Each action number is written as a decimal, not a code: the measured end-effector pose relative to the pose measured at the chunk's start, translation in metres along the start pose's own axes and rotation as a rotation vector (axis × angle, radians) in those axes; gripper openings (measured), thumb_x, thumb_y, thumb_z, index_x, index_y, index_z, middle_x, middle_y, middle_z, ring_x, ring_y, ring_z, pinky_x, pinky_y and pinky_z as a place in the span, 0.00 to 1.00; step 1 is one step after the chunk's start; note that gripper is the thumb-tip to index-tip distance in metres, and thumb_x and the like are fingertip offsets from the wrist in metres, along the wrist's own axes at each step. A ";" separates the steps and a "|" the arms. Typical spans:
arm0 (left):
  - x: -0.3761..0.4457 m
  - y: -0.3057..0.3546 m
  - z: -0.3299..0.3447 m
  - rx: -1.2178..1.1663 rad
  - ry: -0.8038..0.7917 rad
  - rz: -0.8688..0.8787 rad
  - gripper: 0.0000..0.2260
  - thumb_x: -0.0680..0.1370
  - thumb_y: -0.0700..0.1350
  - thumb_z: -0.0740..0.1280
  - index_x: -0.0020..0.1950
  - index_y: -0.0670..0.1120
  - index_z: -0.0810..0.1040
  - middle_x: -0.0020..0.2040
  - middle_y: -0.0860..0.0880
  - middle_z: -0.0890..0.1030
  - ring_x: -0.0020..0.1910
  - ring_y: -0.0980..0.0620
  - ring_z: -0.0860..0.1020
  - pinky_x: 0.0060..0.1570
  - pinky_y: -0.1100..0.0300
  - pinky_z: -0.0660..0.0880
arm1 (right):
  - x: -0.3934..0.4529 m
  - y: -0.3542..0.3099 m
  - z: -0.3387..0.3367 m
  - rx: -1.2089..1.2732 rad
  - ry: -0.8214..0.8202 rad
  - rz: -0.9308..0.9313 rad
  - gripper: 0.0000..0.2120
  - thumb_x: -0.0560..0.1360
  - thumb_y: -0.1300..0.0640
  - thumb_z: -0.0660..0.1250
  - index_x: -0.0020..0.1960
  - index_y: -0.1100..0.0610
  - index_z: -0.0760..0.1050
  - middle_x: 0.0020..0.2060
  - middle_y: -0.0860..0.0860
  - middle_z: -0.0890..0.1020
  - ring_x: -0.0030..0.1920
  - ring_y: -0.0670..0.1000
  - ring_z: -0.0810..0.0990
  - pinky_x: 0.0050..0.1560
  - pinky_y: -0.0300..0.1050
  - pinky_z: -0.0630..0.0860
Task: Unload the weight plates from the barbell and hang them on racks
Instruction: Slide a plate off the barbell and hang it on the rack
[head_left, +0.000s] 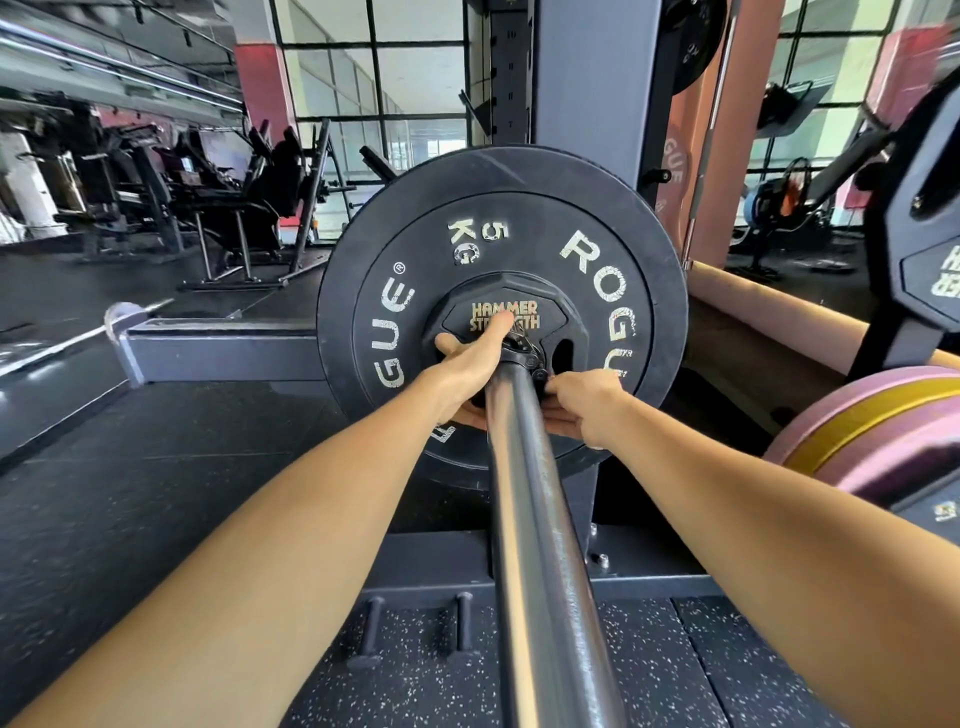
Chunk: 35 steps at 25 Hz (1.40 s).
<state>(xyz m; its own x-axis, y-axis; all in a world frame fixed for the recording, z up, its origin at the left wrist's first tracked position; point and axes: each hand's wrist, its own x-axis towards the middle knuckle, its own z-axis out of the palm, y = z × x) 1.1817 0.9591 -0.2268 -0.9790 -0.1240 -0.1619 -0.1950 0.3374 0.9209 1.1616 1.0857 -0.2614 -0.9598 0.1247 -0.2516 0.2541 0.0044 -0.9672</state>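
Here, both hands (524, 384) grip the "HAMMER STRENGTH" plate (501, 325).

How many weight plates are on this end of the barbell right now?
2 visible: the small Hammer Strength plate outermost, gripped by the left hand and right hand, and the black Rogue 5 kg plate behind it. More may be hidden behind that one.

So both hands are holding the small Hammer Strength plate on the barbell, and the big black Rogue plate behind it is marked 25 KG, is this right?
One detail is wrong: in the head view the Rogue plate is marked 5 KG, not 25 KG. The rest stands: the left hand and the right hand both hold the small Hammer Strength plate on the barbell.
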 end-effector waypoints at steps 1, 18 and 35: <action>0.003 -0.001 0.000 -0.022 0.017 -0.005 0.33 0.75 0.72 0.54 0.69 0.49 0.60 0.66 0.47 0.66 0.61 0.45 0.75 0.54 0.46 0.79 | 0.001 -0.001 0.000 0.015 0.007 0.011 0.07 0.78 0.68 0.61 0.42 0.64 0.73 0.28 0.59 0.80 0.17 0.51 0.77 0.17 0.40 0.73; 0.019 -0.016 0.002 -0.216 0.091 0.036 0.19 0.77 0.63 0.59 0.53 0.49 0.60 0.55 0.45 0.74 0.53 0.46 0.77 0.44 0.52 0.77 | 0.000 -0.011 0.005 -0.134 0.054 0.009 0.10 0.79 0.71 0.56 0.42 0.66 0.72 0.17 0.56 0.76 0.15 0.52 0.75 0.14 0.41 0.71; -0.080 0.015 -0.043 0.381 0.070 0.201 0.16 0.81 0.59 0.59 0.66 0.57 0.75 0.61 0.54 0.73 0.56 0.51 0.74 0.53 0.52 0.78 | -0.083 -0.046 -0.044 -0.631 -0.200 -0.342 0.17 0.77 0.49 0.66 0.64 0.52 0.77 0.58 0.52 0.79 0.58 0.52 0.76 0.59 0.43 0.72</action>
<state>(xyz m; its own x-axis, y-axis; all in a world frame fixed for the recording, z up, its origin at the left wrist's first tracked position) 1.2593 0.9339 -0.1853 -0.9959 -0.0790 0.0435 -0.0219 0.6796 0.7332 1.2347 1.1192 -0.1943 -0.9857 -0.1684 -0.0006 -0.0998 0.5868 -0.8036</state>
